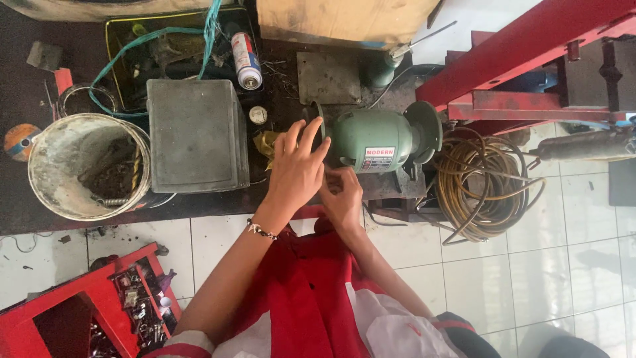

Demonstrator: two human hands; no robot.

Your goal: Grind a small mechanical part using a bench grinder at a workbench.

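Left edge: while the dark table (40,219) is running across the top of the view, a dirty white bucket (86,166) of springs and metal scrap is sitting at its left end, with a red tool tray (79,298) lying below it on the white tiled floor (563,265).
Centre left: a grey metal box (195,136) is standing just beside the bucket, and a spray can (246,61) is lying behind it.
Left hand: the left hand (295,169) is reaching over the grinder's left end, fingers spread apart and resting on the wheel guard, clamping nothing.
Right hand: the right hand (342,199) is working just under the left one at the grinder's front; its fingers are curling together, though I cannot tell whether they are pinching anything.
Bench grinder: the green bench grinder (377,139) is sitting at the table's front edge, right of the box.
Handling: it is looking heavy, rigid and smooth-painted, probably best gripped by the motor body or base, not the wheel.
Right side: a coil of yellowish hose (487,182) is hanging just beside the grinder, under a red steel frame (530,59).
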